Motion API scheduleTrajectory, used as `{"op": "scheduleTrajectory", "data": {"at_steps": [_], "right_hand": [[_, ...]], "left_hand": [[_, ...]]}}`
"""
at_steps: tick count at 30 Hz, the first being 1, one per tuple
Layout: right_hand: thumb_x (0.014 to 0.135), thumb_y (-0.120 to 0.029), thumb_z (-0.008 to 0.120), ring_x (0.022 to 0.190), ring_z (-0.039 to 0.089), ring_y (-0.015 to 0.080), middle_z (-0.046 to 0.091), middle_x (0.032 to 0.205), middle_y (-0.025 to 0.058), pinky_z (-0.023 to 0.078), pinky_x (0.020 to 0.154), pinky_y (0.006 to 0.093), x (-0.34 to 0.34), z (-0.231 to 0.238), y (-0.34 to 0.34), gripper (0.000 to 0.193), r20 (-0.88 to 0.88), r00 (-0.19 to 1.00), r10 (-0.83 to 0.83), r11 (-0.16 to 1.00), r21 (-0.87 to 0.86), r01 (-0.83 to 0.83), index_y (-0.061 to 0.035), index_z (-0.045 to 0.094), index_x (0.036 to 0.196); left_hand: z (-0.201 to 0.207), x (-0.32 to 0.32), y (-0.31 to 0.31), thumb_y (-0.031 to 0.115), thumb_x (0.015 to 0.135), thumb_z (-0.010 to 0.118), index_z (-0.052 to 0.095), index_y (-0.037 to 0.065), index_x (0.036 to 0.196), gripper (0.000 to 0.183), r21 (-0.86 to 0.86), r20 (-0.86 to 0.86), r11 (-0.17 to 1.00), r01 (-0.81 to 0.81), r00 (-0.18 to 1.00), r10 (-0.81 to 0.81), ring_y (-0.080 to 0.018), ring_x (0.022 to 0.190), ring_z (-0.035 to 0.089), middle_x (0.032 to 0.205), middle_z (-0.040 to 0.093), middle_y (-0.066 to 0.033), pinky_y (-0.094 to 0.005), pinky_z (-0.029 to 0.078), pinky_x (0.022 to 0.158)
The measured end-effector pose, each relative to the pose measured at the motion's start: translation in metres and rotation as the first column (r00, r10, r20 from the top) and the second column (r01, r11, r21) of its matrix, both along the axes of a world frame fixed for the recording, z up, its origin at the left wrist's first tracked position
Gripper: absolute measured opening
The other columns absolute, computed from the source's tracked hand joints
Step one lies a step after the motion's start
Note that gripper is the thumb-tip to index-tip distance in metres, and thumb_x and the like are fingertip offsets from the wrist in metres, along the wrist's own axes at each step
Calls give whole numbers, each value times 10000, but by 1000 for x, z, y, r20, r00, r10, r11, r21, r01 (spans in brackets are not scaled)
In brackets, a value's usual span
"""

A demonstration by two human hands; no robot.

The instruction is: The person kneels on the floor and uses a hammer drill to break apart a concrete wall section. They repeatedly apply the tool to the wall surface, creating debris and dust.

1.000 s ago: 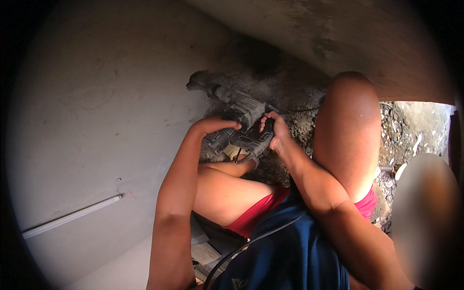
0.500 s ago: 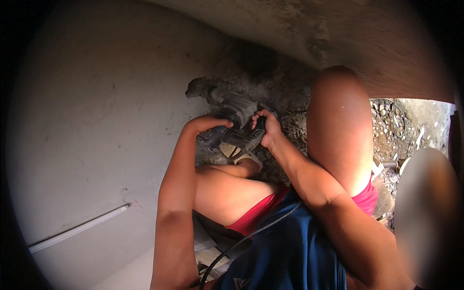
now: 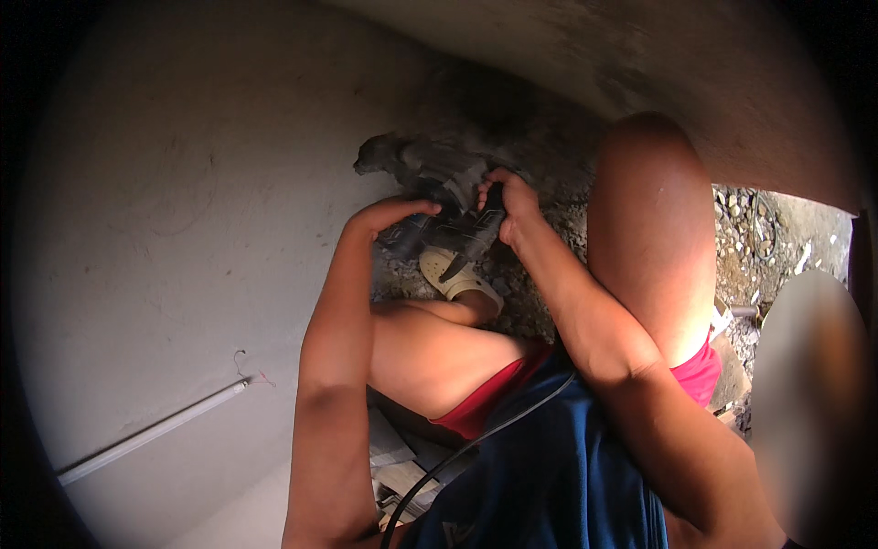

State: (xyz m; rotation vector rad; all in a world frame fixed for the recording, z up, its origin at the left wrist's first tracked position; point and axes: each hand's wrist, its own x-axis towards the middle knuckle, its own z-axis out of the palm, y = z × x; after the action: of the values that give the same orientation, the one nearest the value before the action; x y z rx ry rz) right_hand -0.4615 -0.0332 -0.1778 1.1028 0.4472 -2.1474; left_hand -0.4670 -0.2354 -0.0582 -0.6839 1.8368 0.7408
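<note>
A dark power tool with a black handle is held low beside the grey wall, close to a jagged, broken patch at the wall's base. My right hand is closed around its handle. My left hand reaches in from the wall side, its fingers closed against the tool's body. Deep shadow hides the tool's front end, and its exact kind cannot be made out.
The pale wall runs along my left, with a white tube fixed low on it. A slanting concrete surface hangs overhead. Stones lie at right. A beige clog is below the tool, and a black cable crosses my blue shirt.
Both hands and the tool have shifted slightly upward in view. The tool's handle end has turned a little, and more of the beige clog shows. The grip of both hands stays the same.
</note>
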Motion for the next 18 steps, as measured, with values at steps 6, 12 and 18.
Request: {"op": "scheduleTrajectory", "data": {"at_steps": [6, 12, 18], "right_hand": [[917, -132, 598, 560, 568, 222, 607, 716, 111, 492, 513, 368, -12, 17, -5, 132, -164, 986, -34, 999, 26, 39, -19, 606, 850], [889, -113, 575, 571, 568, 245, 581, 636, 126, 468, 526, 377, -11, 37, -15, 181, -187, 981, 53, 994, 100, -35, -18, 600, 736], [864, -119, 584, 559, 555, 242, 583, 635, 121, 467, 559, 394, -41, 51, -17, 169, -355, 928, 115, 982, 182, -52, -6, 611, 741]], "left_hand": [[5, 9, -2, 543, 787, 789, 621, 40, 1372, 789, 32, -65, 986, -164, 984, 166, -210, 1187, 596, 1329, 643, -123, -325, 450, 1022], [-9, 19, -32, 508, 806, 797, 589, 13, 1367, 776, 39, -146, 983, -177, 973, 181, -229, 1084, 645, 1261, 650, -137, -359, 527, 925], [-10, 15, -30, 533, 798, 782, 613, 28, 1363, 777, 108, -175, 948, -299, 933, 314, -240, 1176, 598, 1289, 650, -127, -357, 450, 1023]]}}
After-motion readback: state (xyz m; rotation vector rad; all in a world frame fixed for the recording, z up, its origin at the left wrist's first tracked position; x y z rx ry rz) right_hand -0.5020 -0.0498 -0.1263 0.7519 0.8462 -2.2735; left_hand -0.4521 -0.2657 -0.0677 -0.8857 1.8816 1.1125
